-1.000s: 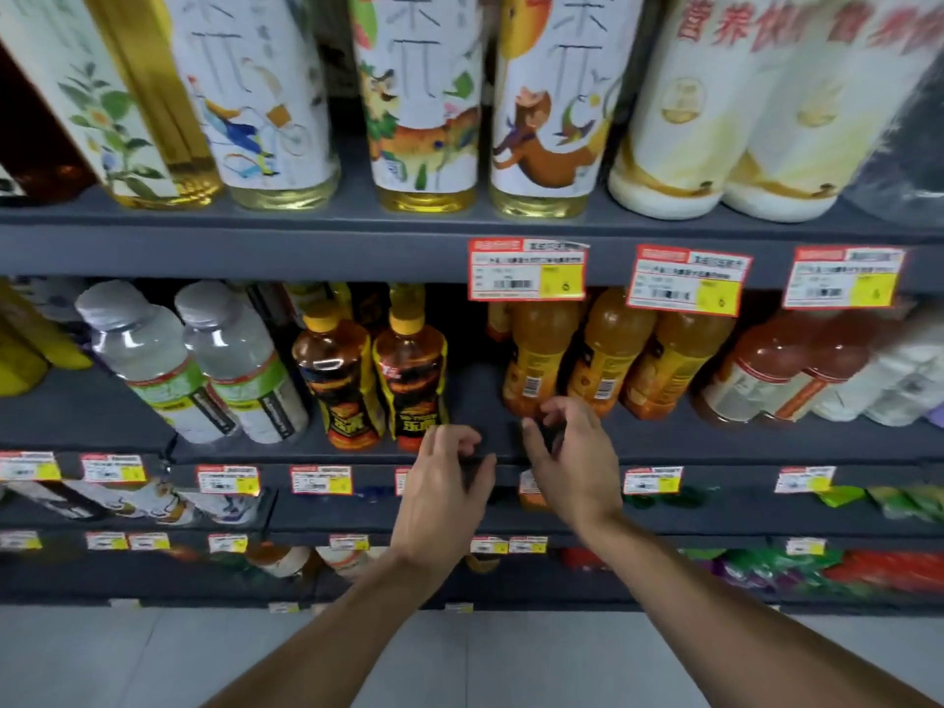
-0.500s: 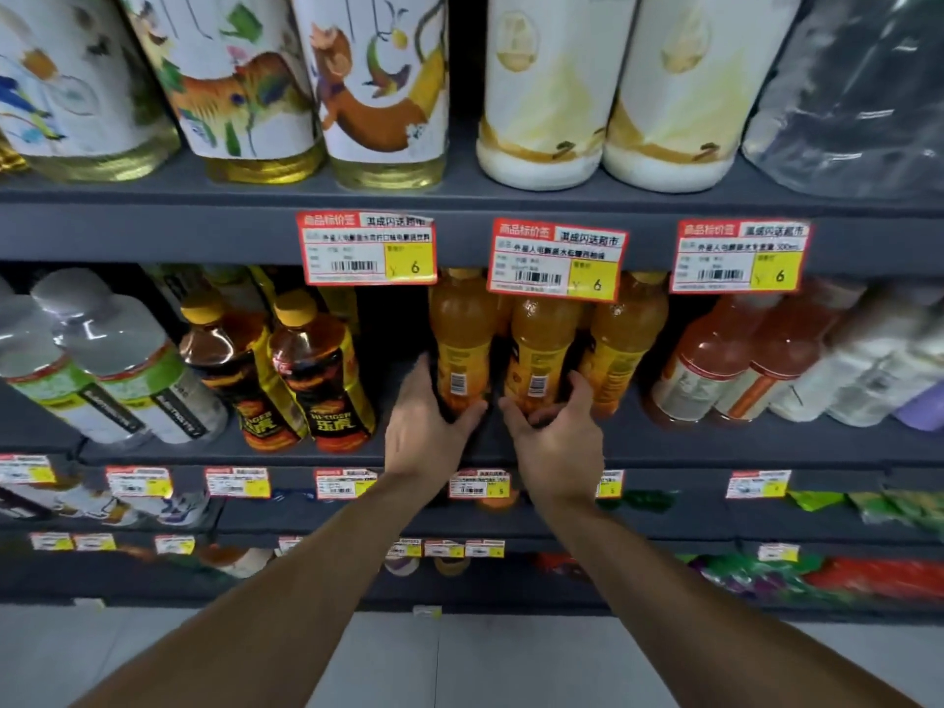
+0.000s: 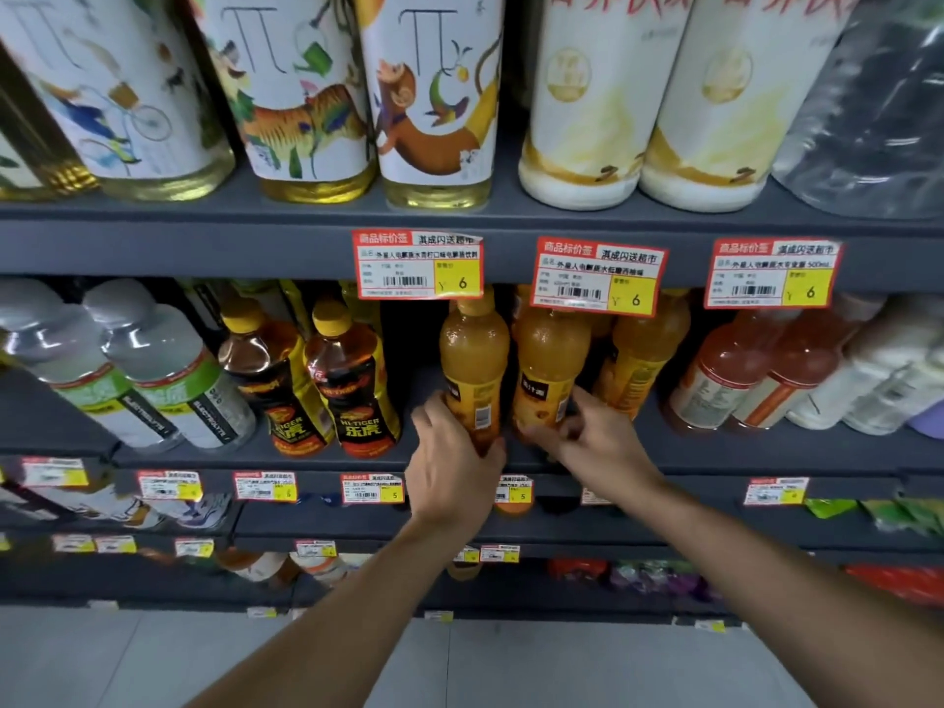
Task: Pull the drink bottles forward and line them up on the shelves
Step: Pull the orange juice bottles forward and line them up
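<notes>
Three orange juice bottles stand on the dark grey middle shelf point(image 3: 766, 452). My left hand point(image 3: 452, 465) grips the base of the left orange bottle point(image 3: 472, 360), which stands near the shelf's front edge. My right hand point(image 3: 595, 442) holds the lower part of the middle orange bottle point(image 3: 549, 360), fingers curled round its label. The third orange bottle point(image 3: 641, 360) stands a little further back to the right, untouched. More orange bottles show dimly behind them.
Two dark tiger-label bottles point(image 3: 352, 385) stand left of my left hand, clear electrolyte bottles point(image 3: 168, 380) further left. Pinkish bottles point(image 3: 735, 375) stand to the right. Large tea bottles point(image 3: 434, 94) fill the upper shelf. Price tags point(image 3: 597, 278) hang over the bottle tops. Lower shelves hold more goods.
Both hands closed round the two orange bottles, and the left bottle has come forward toward the shelf edge. The view moved closer and a little to the left.
</notes>
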A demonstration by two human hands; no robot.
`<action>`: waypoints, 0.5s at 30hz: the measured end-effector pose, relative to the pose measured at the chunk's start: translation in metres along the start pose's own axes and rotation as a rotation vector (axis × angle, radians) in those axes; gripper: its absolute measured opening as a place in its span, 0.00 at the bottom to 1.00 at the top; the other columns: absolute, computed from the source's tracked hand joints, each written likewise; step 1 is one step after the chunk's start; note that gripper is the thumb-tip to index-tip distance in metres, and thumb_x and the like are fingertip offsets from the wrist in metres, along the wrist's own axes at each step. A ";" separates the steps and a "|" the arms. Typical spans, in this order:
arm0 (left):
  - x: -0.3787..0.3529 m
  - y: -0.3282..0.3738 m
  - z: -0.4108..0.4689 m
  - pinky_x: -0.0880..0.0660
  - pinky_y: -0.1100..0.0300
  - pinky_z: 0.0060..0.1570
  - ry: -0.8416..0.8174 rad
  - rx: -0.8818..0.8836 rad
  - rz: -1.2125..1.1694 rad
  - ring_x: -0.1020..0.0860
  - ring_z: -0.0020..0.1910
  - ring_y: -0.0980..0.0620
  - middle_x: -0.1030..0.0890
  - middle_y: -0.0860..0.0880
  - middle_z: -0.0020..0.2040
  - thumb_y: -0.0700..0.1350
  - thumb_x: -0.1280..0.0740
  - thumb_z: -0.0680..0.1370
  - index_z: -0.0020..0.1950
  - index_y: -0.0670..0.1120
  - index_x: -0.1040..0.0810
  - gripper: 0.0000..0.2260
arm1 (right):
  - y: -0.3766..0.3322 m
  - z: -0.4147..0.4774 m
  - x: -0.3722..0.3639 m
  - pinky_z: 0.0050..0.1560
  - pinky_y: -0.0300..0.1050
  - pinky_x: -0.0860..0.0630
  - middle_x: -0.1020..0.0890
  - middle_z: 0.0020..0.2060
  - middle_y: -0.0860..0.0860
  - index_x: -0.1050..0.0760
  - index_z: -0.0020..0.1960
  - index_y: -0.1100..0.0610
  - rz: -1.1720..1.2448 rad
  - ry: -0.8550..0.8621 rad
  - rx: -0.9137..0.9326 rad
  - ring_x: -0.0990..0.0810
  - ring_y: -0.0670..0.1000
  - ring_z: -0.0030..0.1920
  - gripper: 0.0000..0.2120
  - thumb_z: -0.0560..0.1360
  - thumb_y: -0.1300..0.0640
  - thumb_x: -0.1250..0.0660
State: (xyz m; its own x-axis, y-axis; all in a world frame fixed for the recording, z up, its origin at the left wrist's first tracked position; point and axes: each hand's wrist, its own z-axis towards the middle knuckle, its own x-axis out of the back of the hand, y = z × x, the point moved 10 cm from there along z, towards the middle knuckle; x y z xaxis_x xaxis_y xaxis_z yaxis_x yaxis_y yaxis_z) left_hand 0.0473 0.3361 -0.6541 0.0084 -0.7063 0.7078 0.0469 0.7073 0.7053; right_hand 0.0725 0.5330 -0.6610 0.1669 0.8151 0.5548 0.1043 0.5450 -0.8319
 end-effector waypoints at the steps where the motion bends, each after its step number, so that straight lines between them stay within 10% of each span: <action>1: 0.000 -0.002 -0.003 0.26 0.51 0.46 -0.009 -0.021 -0.003 0.22 0.55 0.42 0.31 0.47 0.63 0.52 0.27 0.74 0.70 0.48 0.39 0.30 | 0.000 -0.001 0.003 0.35 0.36 0.25 0.18 0.35 0.42 0.27 0.57 0.41 -0.048 0.010 -0.005 0.18 0.41 0.36 0.18 0.71 0.39 0.26; 8: 0.002 -0.014 -0.004 0.27 0.57 0.53 -0.046 -0.087 -0.021 0.25 0.59 0.47 0.30 0.48 0.65 0.50 0.28 0.76 0.74 0.48 0.34 0.28 | -0.002 -0.003 0.010 0.33 0.26 0.30 0.23 0.33 0.41 0.29 0.62 0.49 -0.135 0.174 0.028 0.22 0.33 0.37 0.30 0.67 0.41 0.20; 15: 0.000 -0.013 0.007 0.32 0.62 0.51 -0.071 -0.091 -0.096 0.28 0.55 0.57 0.25 0.53 0.61 0.53 0.23 0.71 0.70 0.49 0.32 0.31 | 0.011 0.007 -0.003 0.37 0.36 0.26 0.23 0.32 0.52 0.30 0.69 0.44 -0.024 -0.046 0.042 0.24 0.43 0.33 0.24 0.76 0.51 0.27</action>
State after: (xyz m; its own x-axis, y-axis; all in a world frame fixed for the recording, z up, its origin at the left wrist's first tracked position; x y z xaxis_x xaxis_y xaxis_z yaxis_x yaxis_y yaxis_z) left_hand 0.0393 0.3269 -0.6634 -0.0706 -0.7649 0.6403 0.1344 0.6288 0.7659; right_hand 0.0666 0.5376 -0.6715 0.1191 0.8095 0.5750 0.0667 0.5713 -0.8181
